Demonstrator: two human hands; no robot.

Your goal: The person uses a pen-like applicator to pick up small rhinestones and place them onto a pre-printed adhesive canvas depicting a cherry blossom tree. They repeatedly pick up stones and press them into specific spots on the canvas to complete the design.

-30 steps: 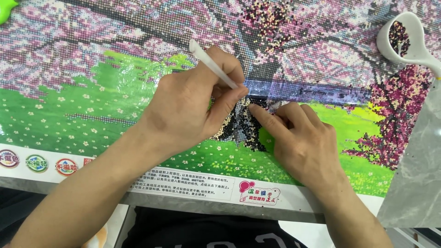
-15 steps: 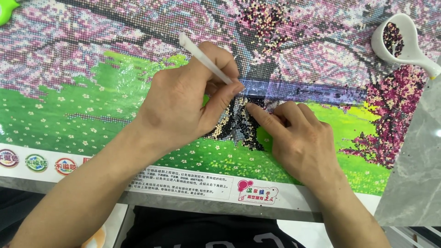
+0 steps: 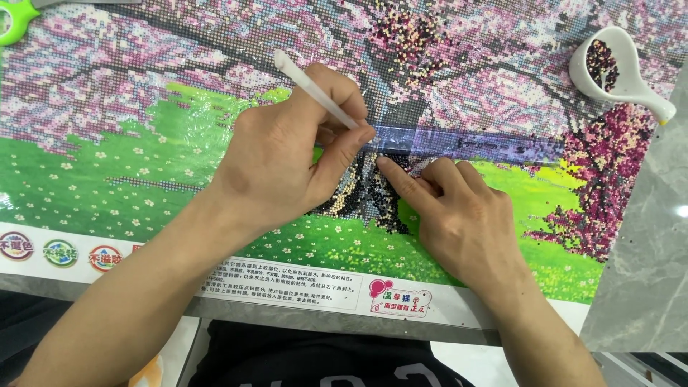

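Looks like a home hobby spot, not a shop or lab. Evidence: a big diamond-painting canvas (image 3: pixel 143 143) w/ pink blossom trees and green grass covers nearly the whole counter (image 3: pixel 645 287), which is grey w/ a marble-like pattern, showing only along the right edge and a thin strip at the near edge. Craft bits sit around: a small white scoop-shaped bead tray (image 3: pixel 625 72) w/ dark beads toward the far right corner, green-handled scissors (image 3: pixel 14 21) at the far left corner. Person sits close at the near edge, dark clothing under it. No machines or work tools; rest of room out of view.
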